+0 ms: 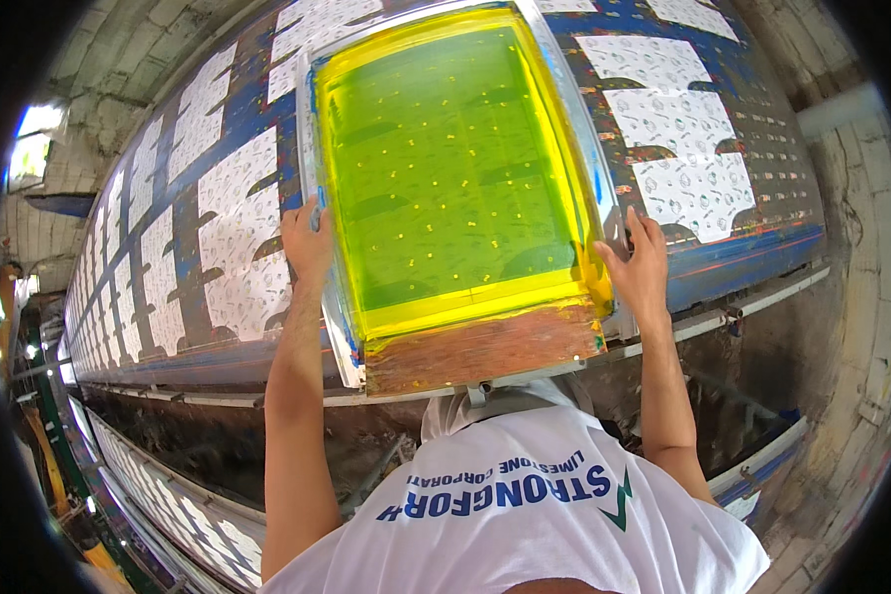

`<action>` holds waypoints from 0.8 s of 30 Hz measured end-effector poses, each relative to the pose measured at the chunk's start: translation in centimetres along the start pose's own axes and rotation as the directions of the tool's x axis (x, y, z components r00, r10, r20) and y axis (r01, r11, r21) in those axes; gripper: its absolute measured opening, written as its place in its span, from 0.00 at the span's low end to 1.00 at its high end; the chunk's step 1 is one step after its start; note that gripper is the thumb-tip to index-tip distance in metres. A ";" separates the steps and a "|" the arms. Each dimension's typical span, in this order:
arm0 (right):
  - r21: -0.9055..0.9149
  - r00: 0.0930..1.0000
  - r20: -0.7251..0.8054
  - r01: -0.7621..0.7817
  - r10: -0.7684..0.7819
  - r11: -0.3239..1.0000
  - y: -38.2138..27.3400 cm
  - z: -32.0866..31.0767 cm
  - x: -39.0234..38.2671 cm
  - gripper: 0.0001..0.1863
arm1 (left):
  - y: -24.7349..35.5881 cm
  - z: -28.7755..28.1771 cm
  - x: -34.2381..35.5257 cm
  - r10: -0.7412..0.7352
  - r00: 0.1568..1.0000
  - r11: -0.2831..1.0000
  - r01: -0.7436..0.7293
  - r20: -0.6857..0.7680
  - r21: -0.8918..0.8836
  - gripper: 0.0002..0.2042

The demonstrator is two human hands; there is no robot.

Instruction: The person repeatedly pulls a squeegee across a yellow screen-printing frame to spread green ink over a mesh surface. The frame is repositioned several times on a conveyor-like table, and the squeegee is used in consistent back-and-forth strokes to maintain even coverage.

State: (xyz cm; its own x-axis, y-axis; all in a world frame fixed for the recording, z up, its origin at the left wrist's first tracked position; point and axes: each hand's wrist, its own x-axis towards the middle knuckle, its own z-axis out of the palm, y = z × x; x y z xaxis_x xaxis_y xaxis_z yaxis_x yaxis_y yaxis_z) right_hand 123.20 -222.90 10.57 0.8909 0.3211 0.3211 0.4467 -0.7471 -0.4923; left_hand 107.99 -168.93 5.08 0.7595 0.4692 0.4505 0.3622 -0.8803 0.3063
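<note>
A large screen-printing frame (445,168) with yellow-green mesh, yellow-smeared borders and a brown wooden strip (480,351) along its near end lies in front of me over the print table (782,198). My left hand (307,238) holds the frame's left edge, fingers closed against it. My right hand (635,255) is at the right edge near the lower corner, thumb and fingers apart, touching or very near the frame. White printed fabric pieces (688,188) lie in rows on both sides, and patterned pieces show faintly through the mesh.
The long table curves away to the left with more white pieces (238,238). A metal rail (752,302) runs along its near edge. A second table (168,495) with pieces stands lower left. A concrete wall (841,198) is at the right. My white shirt fills the bottom.
</note>
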 end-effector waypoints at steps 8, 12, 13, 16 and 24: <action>0.449 0.592 0.549 0.385 -0.589 0.806 -11.6 -1.9 -5.0 0.27 | 0.8 0.1 0.5 -0.081 0.996 0.997 0.081 0.039 -0.007 0.19; 0.335 0.428 0.674 0.550 -0.603 0.765 -15.8 -1.9 -5.5 0.29 | 0.8 0.2 0.2 -0.086 0.996 0.996 0.087 0.024 -0.037 0.20; 0.303 0.427 0.675 0.584 -0.602 0.754 -16.3 -1.9 -5.4 0.30 | 0.9 0.2 0.1 -0.083 0.996 0.996 0.084 0.009 -0.041 0.20; 0.253 0.514 0.666 0.526 -0.540 0.812 -17.5 -1.2 -5.5 0.29 | 0.8 0.3 -0.1 -0.101 0.995 0.992 0.101 0.006 -0.081 0.20; -0.015 0.727 0.566 0.480 -0.389 0.877 -20.3 2.5 -7.6 0.25 | 1.0 0.5 0.1 -0.144 0.989 0.975 0.140 -0.013 -0.170 0.16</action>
State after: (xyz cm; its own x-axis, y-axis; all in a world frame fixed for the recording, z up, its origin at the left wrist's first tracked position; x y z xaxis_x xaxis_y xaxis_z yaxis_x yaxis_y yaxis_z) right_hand 107.55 -208.74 16.07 0.5206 0.8532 -0.0329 0.8185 -0.5096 -0.2653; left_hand 108.70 -169.80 4.99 0.6921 0.5922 0.4127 0.3678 -0.7813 0.5043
